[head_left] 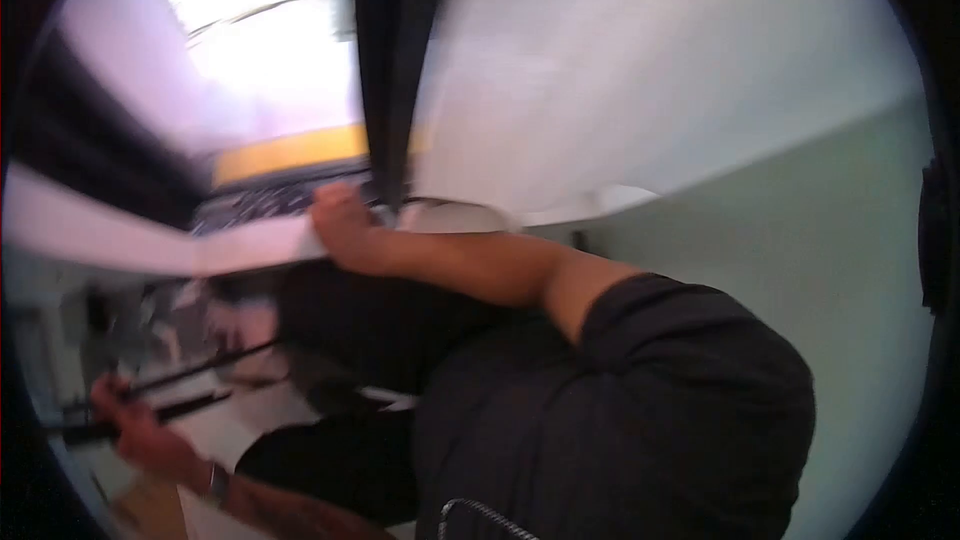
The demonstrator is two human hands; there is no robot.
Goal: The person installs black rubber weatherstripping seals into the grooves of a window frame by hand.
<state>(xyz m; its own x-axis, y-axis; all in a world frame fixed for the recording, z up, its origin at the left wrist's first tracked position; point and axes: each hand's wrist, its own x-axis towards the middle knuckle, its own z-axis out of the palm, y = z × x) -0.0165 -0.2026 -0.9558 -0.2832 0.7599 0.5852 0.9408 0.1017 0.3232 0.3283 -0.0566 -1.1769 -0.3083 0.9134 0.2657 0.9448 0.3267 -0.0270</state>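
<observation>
My left hand (150, 432), with a metal-coloured watch band (218, 483) at the wrist, is at the lower left. Its fingers look wrapped round a thin black bar (195, 406), though motion blurs them. Higher up, my right hand (345, 225) is closed beside a white ledge (255, 245), near the lower end of a long black strip (390, 70). Whatever is inside its curled fingers is hidden. My right arm stretches across from a dark short sleeve (690, 340).
A bright window (270, 50) is at the upper left, with a yellow band (290, 155) beneath it. Pale fabric or panelling (600, 70) fills the top, and a greenish wall (840, 240) stands at the right. Blurred clutter (170, 325) lies at the left.
</observation>
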